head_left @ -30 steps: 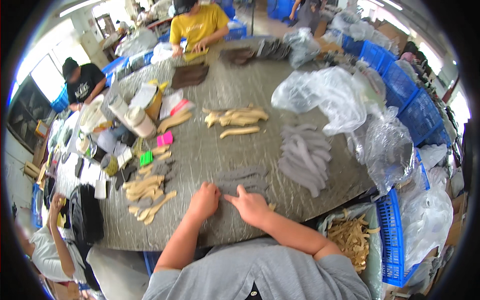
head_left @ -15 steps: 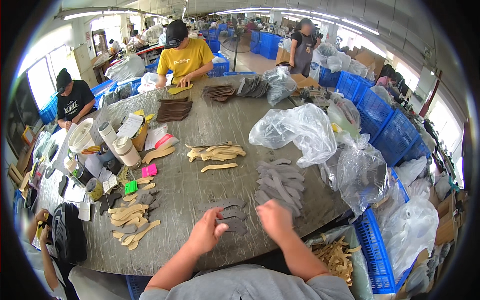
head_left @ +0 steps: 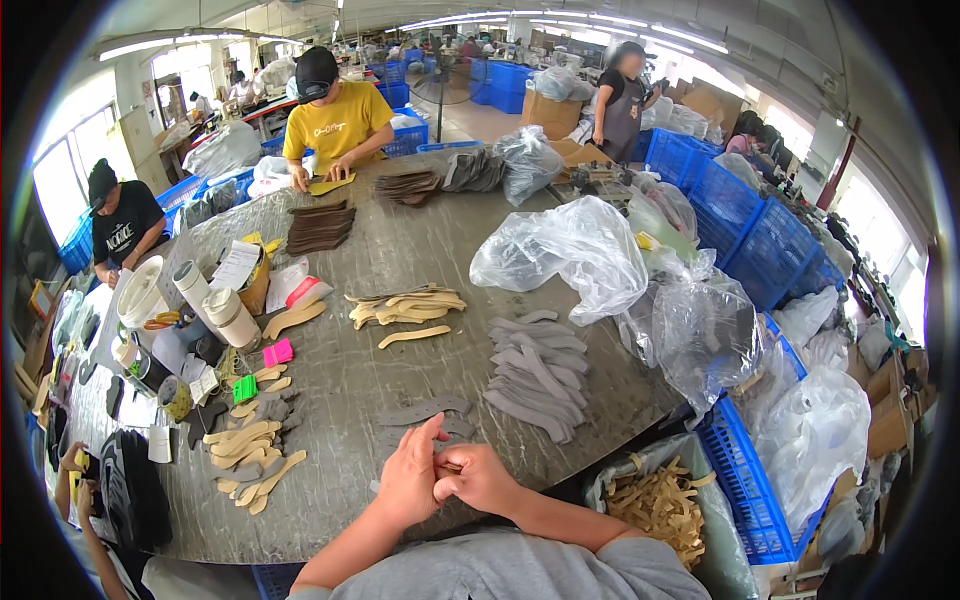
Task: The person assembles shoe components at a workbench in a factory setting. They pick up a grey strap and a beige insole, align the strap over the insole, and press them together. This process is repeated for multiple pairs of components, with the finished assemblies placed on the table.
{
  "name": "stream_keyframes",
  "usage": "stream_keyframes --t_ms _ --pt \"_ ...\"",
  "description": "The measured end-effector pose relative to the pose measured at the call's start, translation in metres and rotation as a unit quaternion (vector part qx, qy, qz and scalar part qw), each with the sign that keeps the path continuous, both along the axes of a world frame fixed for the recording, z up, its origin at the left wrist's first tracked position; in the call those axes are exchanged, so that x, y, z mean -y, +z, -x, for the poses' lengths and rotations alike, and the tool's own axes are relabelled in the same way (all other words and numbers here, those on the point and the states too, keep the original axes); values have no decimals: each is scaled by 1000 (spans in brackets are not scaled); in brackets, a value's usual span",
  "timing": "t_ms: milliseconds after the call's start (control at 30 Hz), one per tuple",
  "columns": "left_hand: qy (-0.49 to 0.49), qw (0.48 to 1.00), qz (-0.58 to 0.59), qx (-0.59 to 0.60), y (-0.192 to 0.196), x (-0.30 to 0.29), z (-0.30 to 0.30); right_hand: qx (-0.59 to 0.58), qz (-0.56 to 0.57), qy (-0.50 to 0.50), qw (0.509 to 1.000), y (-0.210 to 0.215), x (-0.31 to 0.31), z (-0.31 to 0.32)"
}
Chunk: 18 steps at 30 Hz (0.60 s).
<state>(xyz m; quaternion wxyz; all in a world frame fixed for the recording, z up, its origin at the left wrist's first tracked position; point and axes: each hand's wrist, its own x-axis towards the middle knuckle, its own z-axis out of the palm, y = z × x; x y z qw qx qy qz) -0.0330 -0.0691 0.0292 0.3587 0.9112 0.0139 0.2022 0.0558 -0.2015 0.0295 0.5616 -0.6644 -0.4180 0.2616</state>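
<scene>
My left hand [head_left: 408,478] and my right hand [head_left: 480,478] meet close to the table's near edge. Its fingers curled, the right presses against the left's palm side. The left's upper fingers point up and away, held together. Whatever lies between them is hidden; only a small brownish bit shows at the right fingertips. Just beyond the left hand lie a few dark grey curved strips [head_left: 425,410], partly covered by it. To the right spreads a pile of lighter grey wavy strips [head_left: 540,375]. Farther off are stacked tan strips [head_left: 405,305] and a single tan strip [head_left: 415,337].
More tan pieces [head_left: 245,450] lie at left, near a white bottle [head_left: 230,318]. Clear plastic bags [head_left: 570,250] cover the right side. Below the right edge stands a lined bin of tan scraps [head_left: 655,500] beside a blue crate [head_left: 735,490]. A co-worker in yellow [head_left: 340,125] works across the table.
My right hand has moved left from beside the grey pile to meet my left hand, and its fingers have curled. The whole view has shifted slightly.
</scene>
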Motion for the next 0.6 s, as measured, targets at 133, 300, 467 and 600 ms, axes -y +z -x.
stream_keyframes --t_ms 133,300,467,600 --pt "-28 998 62 10 -5 1 -1 -83 -25 11 996 -9 0 -2" --pt "-74 968 240 23 -11 3 0 -206 -24 42 977 -20 -3 -6" --pt "-63 911 408 8 -16 -1 -3 -251 -79 55 963 -22 -5 -3" --pt "15 893 450 -14 -16 -11 -8 -411 -141 73 898 -22 -1 -8"
